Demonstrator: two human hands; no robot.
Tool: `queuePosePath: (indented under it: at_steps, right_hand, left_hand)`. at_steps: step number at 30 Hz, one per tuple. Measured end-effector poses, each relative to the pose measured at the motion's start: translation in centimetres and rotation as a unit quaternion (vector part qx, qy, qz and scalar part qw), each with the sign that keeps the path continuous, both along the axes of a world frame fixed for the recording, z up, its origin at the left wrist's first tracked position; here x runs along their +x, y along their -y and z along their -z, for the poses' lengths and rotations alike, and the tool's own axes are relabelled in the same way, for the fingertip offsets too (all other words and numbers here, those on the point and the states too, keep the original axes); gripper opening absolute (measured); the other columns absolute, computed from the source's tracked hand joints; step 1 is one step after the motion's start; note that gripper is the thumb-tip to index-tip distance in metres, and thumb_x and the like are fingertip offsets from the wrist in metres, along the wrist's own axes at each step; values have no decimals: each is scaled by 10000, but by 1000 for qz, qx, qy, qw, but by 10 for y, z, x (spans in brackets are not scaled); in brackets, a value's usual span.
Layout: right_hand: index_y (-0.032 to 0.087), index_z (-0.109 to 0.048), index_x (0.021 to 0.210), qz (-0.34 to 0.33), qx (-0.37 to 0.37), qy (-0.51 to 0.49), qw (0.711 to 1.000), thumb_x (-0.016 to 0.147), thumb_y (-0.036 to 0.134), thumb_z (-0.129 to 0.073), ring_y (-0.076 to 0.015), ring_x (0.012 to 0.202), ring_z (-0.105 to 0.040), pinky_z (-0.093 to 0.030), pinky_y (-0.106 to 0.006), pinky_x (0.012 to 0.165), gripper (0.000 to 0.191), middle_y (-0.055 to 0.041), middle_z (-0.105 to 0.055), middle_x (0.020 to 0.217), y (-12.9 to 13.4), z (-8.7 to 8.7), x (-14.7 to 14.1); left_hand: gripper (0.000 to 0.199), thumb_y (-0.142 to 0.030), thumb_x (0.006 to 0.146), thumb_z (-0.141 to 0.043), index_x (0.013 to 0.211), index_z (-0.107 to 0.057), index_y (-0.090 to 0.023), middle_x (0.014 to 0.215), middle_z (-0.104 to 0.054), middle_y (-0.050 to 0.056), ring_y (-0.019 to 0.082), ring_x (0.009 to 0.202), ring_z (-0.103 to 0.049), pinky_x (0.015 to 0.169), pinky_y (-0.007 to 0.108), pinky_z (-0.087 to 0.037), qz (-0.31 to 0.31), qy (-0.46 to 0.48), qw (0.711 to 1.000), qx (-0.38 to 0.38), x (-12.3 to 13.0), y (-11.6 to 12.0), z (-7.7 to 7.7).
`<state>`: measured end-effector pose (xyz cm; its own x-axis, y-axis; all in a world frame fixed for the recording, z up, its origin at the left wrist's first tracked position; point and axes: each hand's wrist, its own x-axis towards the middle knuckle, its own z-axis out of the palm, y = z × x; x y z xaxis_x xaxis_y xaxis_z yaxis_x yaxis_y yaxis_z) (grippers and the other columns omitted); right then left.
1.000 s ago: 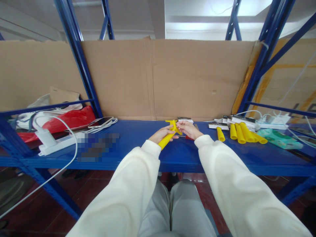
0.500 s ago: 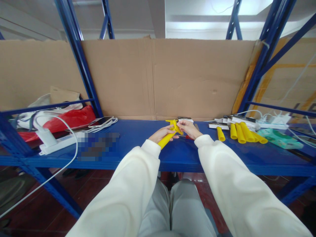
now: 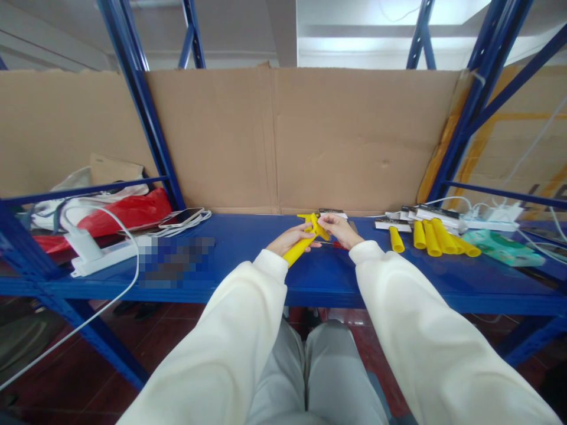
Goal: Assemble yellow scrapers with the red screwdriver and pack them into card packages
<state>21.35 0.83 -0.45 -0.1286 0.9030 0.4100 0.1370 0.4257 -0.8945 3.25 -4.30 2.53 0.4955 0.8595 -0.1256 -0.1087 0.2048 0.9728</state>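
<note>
My left hand (image 3: 287,239) is wrapped round a yellow plastic piece (image 3: 296,252), whose tubular handle slants down towards me and whose head branches out above the fingers. At that branched head, the fingers of my right hand (image 3: 340,229) are pinched together on its right side. Whether a small part sits between those fingertips is hidden. Just beneath my right hand lies a slim tool with a red handle (image 3: 339,245), its thin shaft pointing left. A black-and-white box (image 3: 332,213) sits behind my hands.
Several yellow tubes (image 3: 443,237) lie on the blue shelf (image 3: 248,277) to the right, near white boxes (image 3: 392,225) and a green plastic packet (image 3: 505,247). On the left are a white power strip (image 3: 108,258), a phone (image 3: 181,217) and a red bag (image 3: 128,212). Cardboard (image 3: 283,141) closes the back.
Both hands keep nearly the same place and grip on the yellow piece. The fingers at its head have shifted only very slightly.
</note>
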Motion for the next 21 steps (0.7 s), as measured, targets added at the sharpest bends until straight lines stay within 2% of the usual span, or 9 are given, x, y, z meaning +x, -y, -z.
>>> queuePosePath:
  at_steps: [6, 15, 19, 21]
  right_hand:
    - [219, -585, 679, 11, 39, -24, 999, 565, 589, -807, -147, 713, -553, -478, -310, 712, 446, 15, -622, 723, 0, 0, -1]
    - [231, -562, 709, 41, 43, -18, 998, 580, 559, -813, -147, 730, -578, -507, -322, 759, 434, 13, -635, 786, -7, 5, 0]
    - [237, -598, 817, 88, 25, 1, 996, 641, 499, -806, -168, 837, -622, -528, -326, 793, 378, -10, -673, 906, -12, 9, 2]
    - [238, -634, 874, 89, 24, 16, 996, 690, 478, -783, -185, 924, -640, -532, -333, 839, 338, -31, -693, 976, -13, 9, 3]
  left_hand:
    - [796, -8, 831, -557, 1560, -363, -262, 1383, -607, 152, 124, 670, -734, 423, 145, -440, 19, 21, 1000, 2, -2, -8, 5]
    - [803, -8, 825, -569, 1555, -386, -287, 1408, -595, 147, 141, 663, -736, 408, 163, -434, 6, 27, 1000, 4, -1, -10, 6]
    - [812, -7, 818, -585, 1555, -389, -288, 1425, -582, 153, 144, 650, -735, 405, 168, -436, -1, 19, 1000, 9, -1, -9, 6]
    - [809, -14, 819, -587, 1555, -391, -286, 1431, -574, 156, 148, 653, -737, 407, 171, -440, 1, 17, 1000, 13, -1, -9, 6]
